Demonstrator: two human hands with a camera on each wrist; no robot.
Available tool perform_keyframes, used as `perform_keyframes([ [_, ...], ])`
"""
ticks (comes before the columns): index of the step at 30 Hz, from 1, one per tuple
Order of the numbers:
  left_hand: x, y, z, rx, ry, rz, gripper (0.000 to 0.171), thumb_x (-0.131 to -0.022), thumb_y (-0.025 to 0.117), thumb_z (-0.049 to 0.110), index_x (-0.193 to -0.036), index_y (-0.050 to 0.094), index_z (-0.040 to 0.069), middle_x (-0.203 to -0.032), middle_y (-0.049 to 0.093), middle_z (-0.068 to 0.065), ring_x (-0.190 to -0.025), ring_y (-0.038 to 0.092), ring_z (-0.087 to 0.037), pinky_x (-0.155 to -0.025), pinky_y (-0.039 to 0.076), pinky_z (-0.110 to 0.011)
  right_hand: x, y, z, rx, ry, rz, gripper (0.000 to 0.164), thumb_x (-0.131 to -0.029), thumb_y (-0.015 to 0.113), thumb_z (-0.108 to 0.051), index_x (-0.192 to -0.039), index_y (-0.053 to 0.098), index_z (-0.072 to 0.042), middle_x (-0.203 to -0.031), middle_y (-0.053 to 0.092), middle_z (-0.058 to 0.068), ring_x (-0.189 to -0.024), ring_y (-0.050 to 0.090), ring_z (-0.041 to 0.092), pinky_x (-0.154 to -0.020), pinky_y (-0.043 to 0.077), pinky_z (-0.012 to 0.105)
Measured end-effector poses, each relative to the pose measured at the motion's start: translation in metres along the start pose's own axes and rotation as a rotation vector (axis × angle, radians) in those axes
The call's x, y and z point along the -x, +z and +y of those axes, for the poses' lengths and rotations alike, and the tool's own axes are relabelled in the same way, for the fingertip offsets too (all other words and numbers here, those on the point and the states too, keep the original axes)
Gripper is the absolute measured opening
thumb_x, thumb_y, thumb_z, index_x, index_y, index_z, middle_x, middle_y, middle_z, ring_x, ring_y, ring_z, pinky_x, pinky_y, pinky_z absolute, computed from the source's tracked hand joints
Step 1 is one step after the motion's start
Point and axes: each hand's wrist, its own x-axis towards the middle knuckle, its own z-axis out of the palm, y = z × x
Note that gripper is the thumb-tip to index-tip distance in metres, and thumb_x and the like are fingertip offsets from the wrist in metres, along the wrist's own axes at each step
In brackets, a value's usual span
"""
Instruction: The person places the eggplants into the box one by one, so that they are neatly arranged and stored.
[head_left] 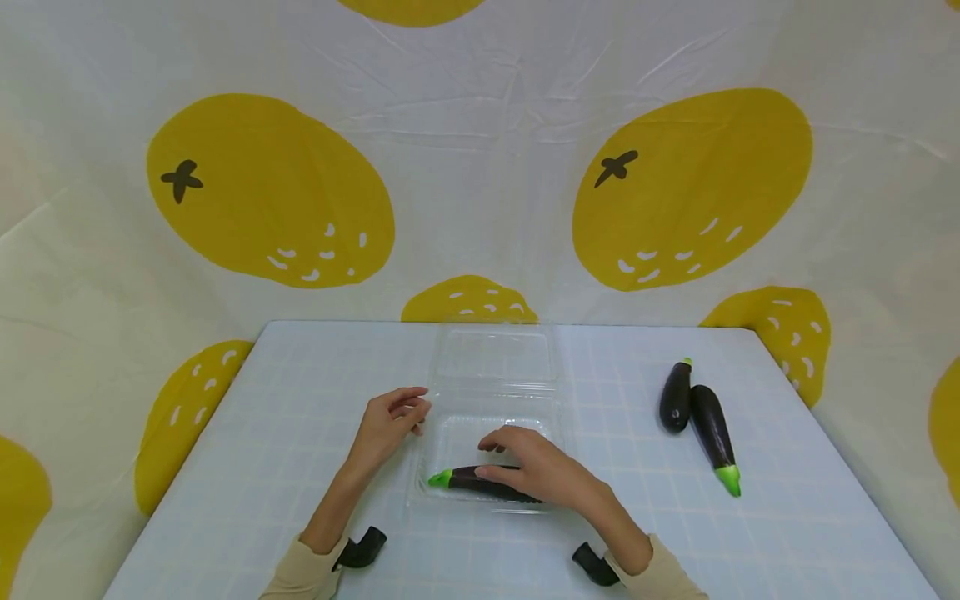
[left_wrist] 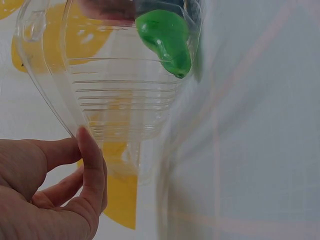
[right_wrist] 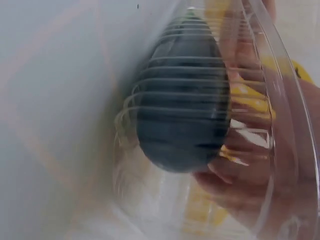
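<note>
A clear plastic clamshell container [head_left: 457, 421] lies with its lid [head_left: 495, 354] folded back. Inside, along the near side, rests a dark purple eggplant [head_left: 468, 478] with a green stem [left_wrist: 162, 35]. My left hand [head_left: 386, 429] is at the container's left side; its thumb and forefinger [left_wrist: 90, 150] pinch the rim in the left wrist view. Over the tray is my right hand [head_left: 543, 471], its thumb overlapping the eggplant and its fingers loosely extended above it. Through the clear wall in the right wrist view, the eggplant's rounded end [right_wrist: 180, 135] shows beside that hand.
Two more eggplants lie on the right of the table, one [head_left: 676, 398] touching or close beside the other [head_left: 712, 425]. The pale checked table [head_left: 315, 375] ends at a cloth backdrop [head_left: 480, 192] printed with yellow fruit. Black devices [head_left: 363, 548] sit at both wrists.
</note>
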Motion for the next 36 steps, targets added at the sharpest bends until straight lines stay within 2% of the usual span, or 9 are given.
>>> perform_keyframes([
  [8,-0.001,0.000,-0.001,-0.008,-0.005,0.002,0.032,-0.097,0.073,0.010,-0.125,0.069,-0.004,-0.100,0.070,-0.016,-0.075,0.067,-0.021,-0.067,0.060,-0.027,0.009,-0.013,0.003,-0.036,-0.008,0.124,0.034,-0.102,0.067,-0.027,-0.127,0.066,-0.003,-0.122,0.068,0.011,-0.113,0.063,0.030,-0.097,0.052,0.051],
  [17,0.000,-0.001,-0.001,0.002,-0.007,-0.004,0.034,-0.096,0.074,0.011,-0.126,0.068,-0.004,-0.101,0.070,-0.016,-0.075,0.067,-0.024,-0.067,0.060,-0.027,0.016,-0.025,0.014,0.009,-0.021,0.280,0.032,-0.100,0.071,-0.019,-0.125,0.067,-0.002,-0.121,0.069,0.009,-0.112,0.064,0.030,-0.095,0.055,0.050],
  [23,-0.001,-0.001,-0.003,0.006,-0.012,-0.008,0.035,-0.096,0.074,0.012,-0.126,0.068,-0.004,-0.100,0.070,-0.015,-0.076,0.067,-0.026,-0.068,0.060,-0.028,0.021,-0.031,0.022,0.052,-0.003,0.361,0.029,-0.097,0.074,-0.017,-0.124,0.068,-0.007,-0.120,0.069,0.005,-0.114,0.065,0.026,-0.098,0.055,0.045],
  [29,-0.001,-0.001,-0.003,0.014,-0.016,-0.013,0.034,-0.096,0.074,0.011,-0.126,0.068,-0.004,-0.100,0.070,-0.015,-0.077,0.067,-0.028,-0.068,0.061,-0.030,0.029,-0.038,0.031,0.103,0.002,0.445,0.028,-0.096,0.075,-0.013,-0.123,0.069,-0.008,-0.121,0.069,0.001,-0.116,0.063,0.024,-0.098,0.054,0.046],
  [36,0.000,0.000,-0.002,0.009,-0.018,-0.013,0.034,-0.096,0.073,0.011,-0.127,0.068,-0.004,-0.101,0.070,-0.015,-0.080,0.068,-0.031,-0.068,0.060,-0.028,0.039,-0.047,0.044,0.128,0.027,0.521,0.028,-0.095,0.075,-0.010,-0.122,0.069,-0.007,-0.121,0.069,0.003,-0.116,0.064,0.025,-0.097,0.055,0.049],
])
